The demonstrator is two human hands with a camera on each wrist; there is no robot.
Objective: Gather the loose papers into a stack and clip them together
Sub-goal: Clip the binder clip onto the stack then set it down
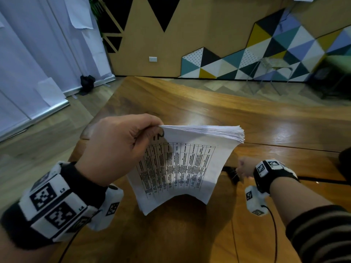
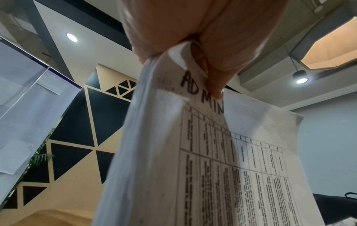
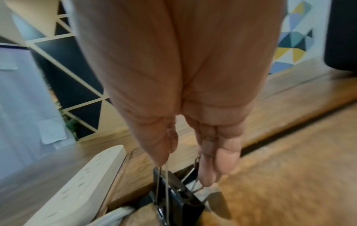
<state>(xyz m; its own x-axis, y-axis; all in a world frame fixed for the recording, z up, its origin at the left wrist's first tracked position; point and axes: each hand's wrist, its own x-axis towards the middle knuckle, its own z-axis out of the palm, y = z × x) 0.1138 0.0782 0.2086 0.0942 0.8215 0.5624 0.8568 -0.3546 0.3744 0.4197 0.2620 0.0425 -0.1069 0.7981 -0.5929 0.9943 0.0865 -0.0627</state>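
We have the papers (image 1: 182,168) gathered; clipping comes next. Our left hand (image 1: 117,147) pinches the stack by one corner above the tabletop (image 1: 266,126), sheets drooping. Our right hand (image 1: 245,168), just beside its lower edge, grips the binder clip (image 3: 173,197) by its wire handles. Next we likely squeeze it open onto an edge.

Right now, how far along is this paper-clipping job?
Gathering looks done: the left hand pinches one corner of a thick stack of white printed papers, lifted above the brown wooden table. In hand: the right hand grips the wire handles of a black metal binder clip low by the table. Left to do: the clip is not yet on the stack, so it must be brought over and clamped onto an edge.
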